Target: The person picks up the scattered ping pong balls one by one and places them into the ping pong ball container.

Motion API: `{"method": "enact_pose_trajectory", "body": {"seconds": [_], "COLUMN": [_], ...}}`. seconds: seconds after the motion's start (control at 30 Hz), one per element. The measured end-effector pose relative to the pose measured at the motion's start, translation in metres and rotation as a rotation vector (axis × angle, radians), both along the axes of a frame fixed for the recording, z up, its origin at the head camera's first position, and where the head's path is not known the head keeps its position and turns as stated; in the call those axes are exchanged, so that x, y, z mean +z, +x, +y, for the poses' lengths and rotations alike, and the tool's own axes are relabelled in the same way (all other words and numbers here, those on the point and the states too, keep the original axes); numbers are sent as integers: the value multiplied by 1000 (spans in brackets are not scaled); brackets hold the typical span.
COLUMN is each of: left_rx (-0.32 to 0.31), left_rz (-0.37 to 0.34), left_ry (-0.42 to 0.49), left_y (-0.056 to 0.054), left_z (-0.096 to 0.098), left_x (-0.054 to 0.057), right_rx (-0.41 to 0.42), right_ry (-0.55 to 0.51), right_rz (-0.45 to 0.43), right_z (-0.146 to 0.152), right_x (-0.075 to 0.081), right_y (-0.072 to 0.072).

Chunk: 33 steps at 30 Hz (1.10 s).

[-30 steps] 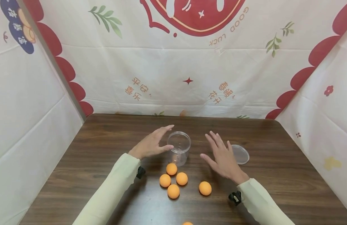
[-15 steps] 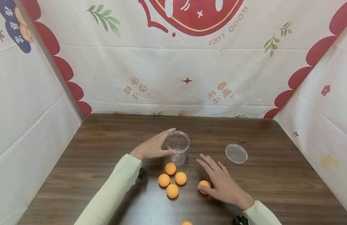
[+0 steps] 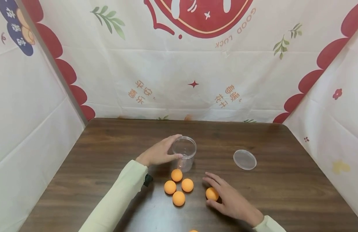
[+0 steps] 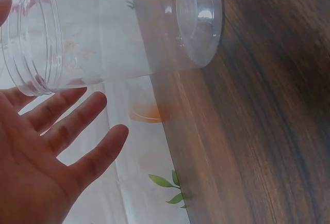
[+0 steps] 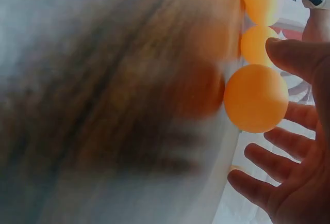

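A clear plastic jar (image 3: pixel 184 158) stands upright and uncovered on the table. My left hand (image 3: pixel 159 151) is around its left side near the rim, thumb in front and fingers behind. In the left wrist view the fingers (image 4: pixel 85 157) are spread and fairly straight beside the jar (image 4: pixel 113 33); firm contact cannot be told. My right hand (image 3: pixel 231 199) is low over the table, its thumb and fingers loosely either side of an orange ping-pong ball (image 3: pixel 212 194). The right wrist view shows that ball (image 5: pixel 256 98) between thumb and relaxed fingers (image 5: pixel 273 162), without a clear pinch.
Several more orange ping-pong balls (image 3: pixel 179 198) cluster in front of the jar, and another (image 3: pixel 193 230) is cut off at the bottom edge. A clear round lid (image 3: pixel 245 159) lies flat at the right. Printed cloth (image 3: pixel 167 64) walls the wooden table (image 3: pixel 109 135) at back and sides.
My right hand has come down from beside the lid toward me, to the lone ball. My left hand has moved slightly closer in around the jar. The jar and balls stay put.
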<state>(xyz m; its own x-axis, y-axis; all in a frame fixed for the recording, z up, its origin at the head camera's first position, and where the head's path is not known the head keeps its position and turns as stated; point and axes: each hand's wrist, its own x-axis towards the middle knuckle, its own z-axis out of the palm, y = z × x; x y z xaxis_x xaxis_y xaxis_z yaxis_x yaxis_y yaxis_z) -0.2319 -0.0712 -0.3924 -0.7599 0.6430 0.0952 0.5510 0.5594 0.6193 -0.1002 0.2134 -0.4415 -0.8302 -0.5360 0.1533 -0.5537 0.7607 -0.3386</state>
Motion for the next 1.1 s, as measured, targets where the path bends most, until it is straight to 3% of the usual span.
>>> {"method": "enact_pose_trajectory", "body": {"seconds": [0.73,1.1], "left_rx": [-29,-16], "left_rz": [-35,-39], "left_ry": [27,28], "left_y": [-3,-2], "left_z": [1,2], "left_x": [-1,-4], "right_rx": [144,140], "right_ry": [80,89], "right_rz": [-21,-17], "right_z": [-3,-4], "right_x": [13,35], "right_y": [1,-5]}}
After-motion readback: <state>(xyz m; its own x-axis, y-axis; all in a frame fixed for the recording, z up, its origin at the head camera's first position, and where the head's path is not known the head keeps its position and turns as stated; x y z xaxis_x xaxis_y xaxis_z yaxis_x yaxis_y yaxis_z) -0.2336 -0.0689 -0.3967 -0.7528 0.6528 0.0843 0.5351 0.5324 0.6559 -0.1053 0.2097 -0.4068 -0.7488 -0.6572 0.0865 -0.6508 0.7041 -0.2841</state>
